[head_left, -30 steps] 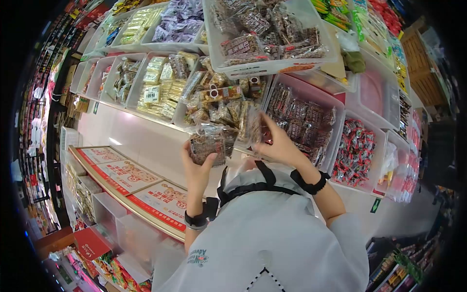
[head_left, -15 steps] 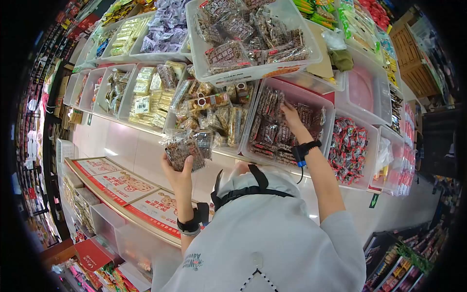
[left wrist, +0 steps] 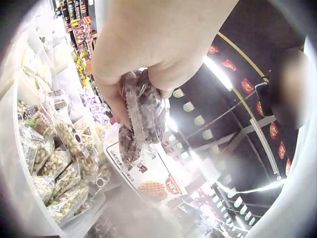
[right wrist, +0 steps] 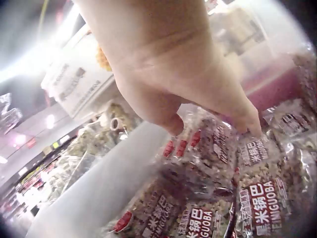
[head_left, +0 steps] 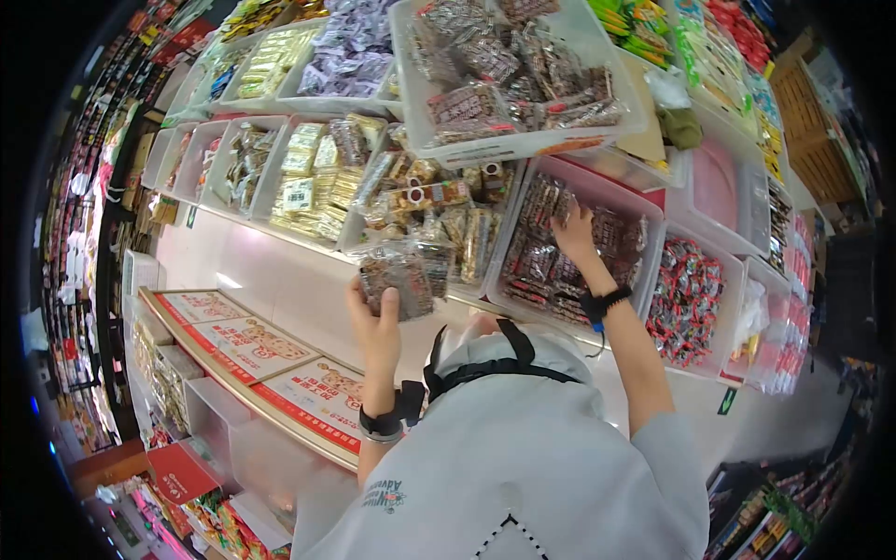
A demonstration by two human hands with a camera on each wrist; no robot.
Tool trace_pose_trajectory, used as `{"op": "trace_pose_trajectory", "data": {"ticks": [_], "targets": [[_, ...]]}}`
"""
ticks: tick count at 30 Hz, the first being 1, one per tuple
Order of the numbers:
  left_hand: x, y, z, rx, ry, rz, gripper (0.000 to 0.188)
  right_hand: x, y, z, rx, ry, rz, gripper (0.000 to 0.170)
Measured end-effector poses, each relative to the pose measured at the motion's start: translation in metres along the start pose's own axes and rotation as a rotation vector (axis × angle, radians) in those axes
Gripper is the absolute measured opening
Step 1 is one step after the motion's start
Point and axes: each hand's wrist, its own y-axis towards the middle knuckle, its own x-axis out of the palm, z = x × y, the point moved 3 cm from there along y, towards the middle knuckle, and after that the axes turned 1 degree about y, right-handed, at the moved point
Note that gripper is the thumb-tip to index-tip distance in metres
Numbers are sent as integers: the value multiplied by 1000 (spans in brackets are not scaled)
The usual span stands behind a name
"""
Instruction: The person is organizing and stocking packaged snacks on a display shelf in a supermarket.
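Note:
My left hand grips dark wrapped snack packs between thumb and fingers, above the front edge of the bins; the left wrist view shows the packs pinched under the hand. My right hand reaches down into a bin of dark wrapped rice snacks. In the right wrist view the thumb and a finger of that hand straddle a pack with red marks; the fingertips touch the wrappers, and whether they grip is unclear.
A raised tub of similar packs overhangs the bins' back. Left of the right hand's bin is one of nut bars; to its right, one of red-wrapped sweets. A signed ledge runs at lower left.
My right hand has moved from beside the left hand's packs into the dark snack bin, its fingers now lower among the packs. The left hand keeps hold of its packs.

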Motion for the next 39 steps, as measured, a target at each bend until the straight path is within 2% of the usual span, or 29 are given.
{"op": "trace_pose_trajectory", "data": {"ticks": [2, 3, 6, 7, 10, 11, 12, 14, 15, 18, 20, 21, 23, 24, 26, 27, 29, 32, 33, 35, 39], "targets": [[10, -4, 7, -49, 23, -55, 39, -48, -35, -50, -336, 328, 94, 42], [13, -2, 2, -39, -74, -76, 44, -62, -50, -77, -491, 343, 76, 40], [21, -3, 1, -30, -12, -164, 54, -108, -119, -151, -924, 371, -35, 37], [21, -3, 0, -130, -61, -177, 59, -110, -126, -157, -921, 377, -93, 40], [33, -4, 7, -37, -96, -252, 64, -109, -147, -178, -889, 426, -221, 47], [35, -6, 6, -83, -147, -283, 68, -106, -150, -182, -858, 470, -297, 50], [33, -5, 5, -80, -150, -277, 68, -104, -151, -186, -866, 467, -300, 50], [32, -4, 5, 84, 83, -358, 65, -101, -150, -187, -893, 503, -236, 57], [30, -4, 4, 85, 80, -349, 65, -101, -150, -189, -900, 500, -241, 57], [28, -8, 5, 45, 34, -383, 60, -102, -150, -192, -889, 548, -256, 61], [30, -14, 11, -41, -226, -360, 58, -102, -150, -192, -804, 513, -251, 64], [29, -14, 9, -43, -226, -356, 58, -101, -150, -192, -805, 512, -256, 64], [28, -14, 3, -42, -232, -395, 60, -98, -144, -188, -681, 643, -365, 66], [27, -12, 5, -44, -234, -394, 60, -98, -143, -187, -680, 641, -367, 66], [26, -8, 14, 0, -194, -443, 57, -97, -139, -182, -530, 687, -448, 61], [23, -8, 16, 0, -195, -442, 57, -99, -139, -182, -531, 685, -448, 61], [19, -6, 17, -25, -107, -478, 50, -98, -139, -180, -418, 652, -542, 55], [13, -2, 12, 72, -105, -468, 42, -91, -139, -177, -494, 784, -519, 49], [13, -2, 13, 73, -105, -469, 42, -92, -138, -178, -494, 783, -518, 49], [14, -2, 12, -88, -135, -455, 35, -100, -138, -182, -616, 692, -439, 43], [16, -1, 20, -14, 64, -414, 30, -104, -138, -180, -595, 669, -482, 44]]}}
